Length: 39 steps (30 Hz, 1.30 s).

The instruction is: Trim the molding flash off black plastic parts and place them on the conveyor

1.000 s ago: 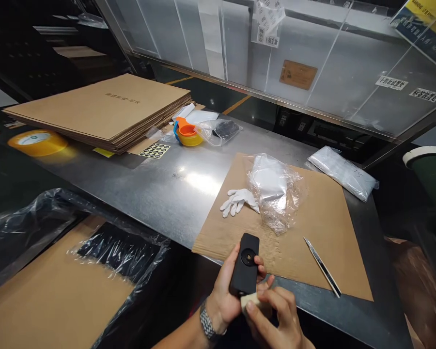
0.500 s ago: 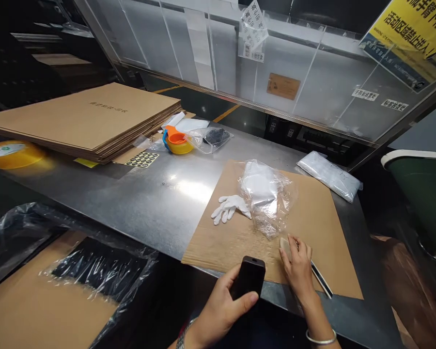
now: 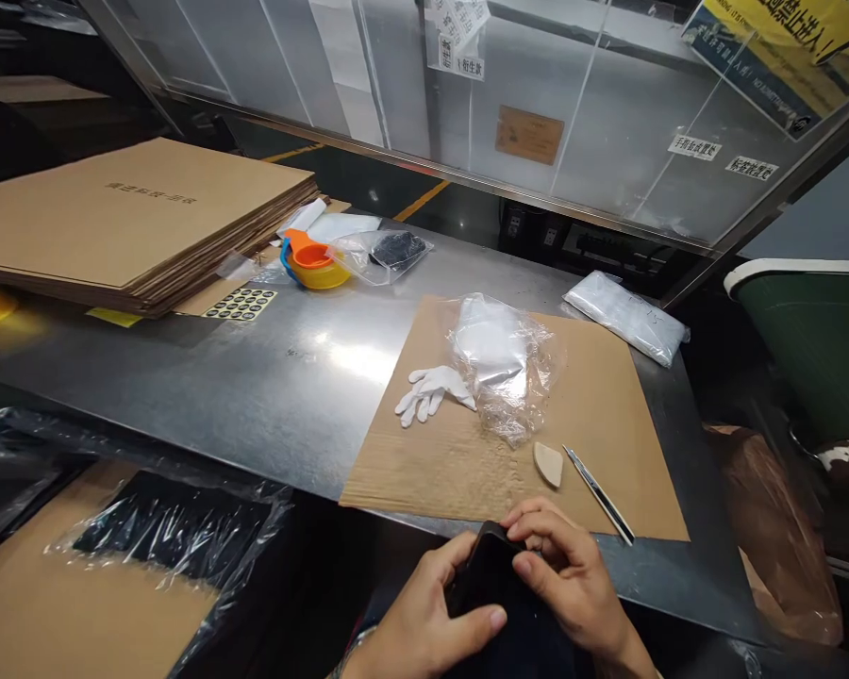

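A dark, phone-like object [image 3: 485, 575] is held at the table's front edge, its lower part hard to make out against the dark. My left hand [image 3: 431, 604] wraps round its left side, thumb across its face. At its upper right corner, my right hand [image 3: 570, 575] has curled fingers and thumb touching it. On the cardboard sheet [image 3: 629, 415] beyond lie a beige wedge-shaped piece [image 3: 548, 465] and a slim cutter knife [image 3: 601, 498]. Further back, a white glove [image 3: 435, 391] rests beside crumpled clear plastic with a white sheet [image 3: 499, 354].
Stacked cardboard [image 3: 141, 212] fills the left of the metal table [image 3: 275, 405]. Tape rolls [image 3: 315, 264], a bagged black item [image 3: 396, 250] and a sticker sheet [image 3: 241, 304] lie near it. A wrapped white packet [image 3: 626, 316] is back right; a green bin [image 3: 813, 349] stands beyond.
My right hand has left the beige piece, which stays on the cardboard, and moved down-left onto the dark object. The camera view has shifted slightly.
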Available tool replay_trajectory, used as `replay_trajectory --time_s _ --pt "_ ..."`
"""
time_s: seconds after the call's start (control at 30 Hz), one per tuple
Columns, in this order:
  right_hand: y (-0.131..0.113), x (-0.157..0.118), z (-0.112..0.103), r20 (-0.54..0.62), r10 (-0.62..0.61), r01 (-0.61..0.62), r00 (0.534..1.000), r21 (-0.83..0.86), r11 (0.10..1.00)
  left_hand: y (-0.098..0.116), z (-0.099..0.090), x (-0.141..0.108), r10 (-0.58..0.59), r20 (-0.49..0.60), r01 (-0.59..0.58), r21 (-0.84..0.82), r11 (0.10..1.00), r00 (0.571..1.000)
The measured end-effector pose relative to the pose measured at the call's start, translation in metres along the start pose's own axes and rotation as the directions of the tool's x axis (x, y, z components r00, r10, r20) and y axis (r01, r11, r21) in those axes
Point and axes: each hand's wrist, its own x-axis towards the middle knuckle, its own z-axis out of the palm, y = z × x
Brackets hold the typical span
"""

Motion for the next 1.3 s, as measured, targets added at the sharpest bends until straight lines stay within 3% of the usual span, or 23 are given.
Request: replay_trajectory --time_s 0.3,0.6,0.83,0.9,0.97,1.03,1.07,1.17,1.3 --pt "-0.001 -0.001 -0.002 0.004 -0.005 0.005 1.0 -0.023 1.0 0.006 0.008 -0.008 -0.04 -0.105 0.043 0.022 0.999 0.994" --pt "0.005 -0.004 -0.001 -0.021 0.026 -0.025 0.999 0.016 1.0 0.001 0.0 -0.003 -0.065 0.013 0.064 0.033 0.997 0.998" --pt "0.024 -0.006 0.005 -0.126 0.09 -0.076 0.988 0.113 0.991 -0.005 0.002 0.005 -0.09 -0.016 0.086 -0.18 0.98 0.996" --pt "0.035 -0.006 -0.001 -0.223 0.09 -0.091 0.971 0.004 0.996 -0.008 0.003 0.008 -0.175 -0.088 0.143 -0.289 0.946 0.981" --pt "0.049 -0.006 -0.016 -0.374 0.047 -0.172 0.926 -0.308 0.936 -0.012 0.003 0.009 -0.349 -0.115 0.267 -0.442 0.857 0.93" --pt "0.066 -0.007 -0.036 -0.496 -0.046 -0.292 0.867 -0.582 0.759 -0.017 0.001 0.01 -0.492 -0.06 0.37 -0.581 0.725 0.869" --pt "0.075 -0.008 -0.046 -0.527 -0.076 -0.336 0.846 -0.638 0.693 -0.019 0.0 0.011 -0.522 -0.023 0.392 -0.632 0.668 0.852" --pt "0.1 -0.011 -0.07 -0.555 -0.089 -0.406 0.827 -0.698 0.589 -0.022 -0.004 0.014 -0.498 0.016 0.346 -0.739 0.578 0.867" --pt "0.118 -0.017 -0.079 -0.535 -0.056 -0.43 0.843 -0.733 0.528 -0.02 -0.012 0.019 -0.429 0.022 0.27 -0.806 0.527 0.903"
